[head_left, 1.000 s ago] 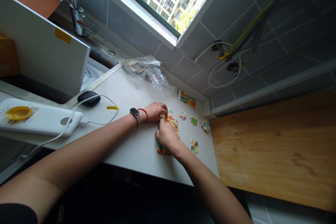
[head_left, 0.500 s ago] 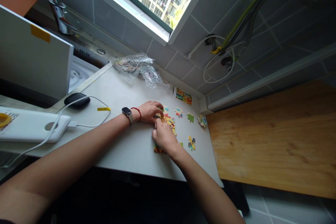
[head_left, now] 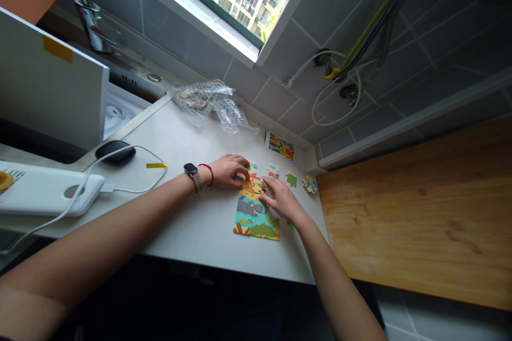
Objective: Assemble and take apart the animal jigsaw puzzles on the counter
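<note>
A partly joined jigsaw puzzle (head_left: 250,208) lies flat on the white counter, with a grey hippo and green shapes in its lower part. My left hand (head_left: 229,170) curves its thumb and fingers around a puzzle piece (head_left: 240,176) at the upper left corner. Over the right edge of the puzzle is my right hand (head_left: 283,200), its thumb and forefinger apart and their tips touching the picture. Loose pieces lie to the right: a green piece (head_left: 291,179), a red and blue piece (head_left: 273,170) and a small pile (head_left: 309,184). Another piece is mostly hidden under my right wrist.
A small picture card (head_left: 280,146) lies near the wall. Crumpled clear plastic bags (head_left: 212,104) sit at the back. To the left are a black mouse-shaped object (head_left: 116,153), a white power bank-like box (head_left: 48,189) with a cable, and a sink. A wooden board (head_left: 416,213) adjoins the right side.
My right hand has moved right from the puzzle's middle to its right edge and its fingers have spread, uncovering the hippo picture. My left hand stays at the upper left corner.
</note>
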`<control>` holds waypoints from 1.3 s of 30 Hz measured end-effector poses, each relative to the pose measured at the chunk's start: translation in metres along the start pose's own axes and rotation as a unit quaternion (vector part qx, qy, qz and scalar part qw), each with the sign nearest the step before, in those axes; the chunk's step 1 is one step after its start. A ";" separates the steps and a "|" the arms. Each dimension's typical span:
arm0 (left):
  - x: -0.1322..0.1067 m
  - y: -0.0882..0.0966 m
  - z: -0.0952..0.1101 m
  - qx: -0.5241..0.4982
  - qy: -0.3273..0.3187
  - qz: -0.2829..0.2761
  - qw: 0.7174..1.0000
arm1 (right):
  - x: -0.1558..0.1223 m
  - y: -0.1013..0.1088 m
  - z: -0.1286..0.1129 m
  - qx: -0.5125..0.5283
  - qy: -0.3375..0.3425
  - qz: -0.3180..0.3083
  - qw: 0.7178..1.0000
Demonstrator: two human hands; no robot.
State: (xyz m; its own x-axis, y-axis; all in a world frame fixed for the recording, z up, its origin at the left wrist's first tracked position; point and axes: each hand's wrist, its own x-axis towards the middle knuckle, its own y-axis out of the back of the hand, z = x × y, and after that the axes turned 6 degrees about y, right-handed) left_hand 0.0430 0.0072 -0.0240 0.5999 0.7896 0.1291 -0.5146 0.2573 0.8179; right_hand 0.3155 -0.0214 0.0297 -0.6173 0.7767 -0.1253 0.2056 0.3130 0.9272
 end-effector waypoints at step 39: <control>-0.001 0.000 -0.002 0.010 -0.009 0.004 1.000 | 0.002 0.000 -0.007 -0.034 -0.022 0.091 0.995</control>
State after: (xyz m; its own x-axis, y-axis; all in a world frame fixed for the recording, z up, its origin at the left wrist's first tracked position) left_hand 0.0415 0.0077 -0.0253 0.6071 0.7812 0.1454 -0.5070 0.2399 0.8279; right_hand 0.3092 -0.0240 0.0317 -0.5412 0.8403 0.0332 0.2579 0.1282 0.9576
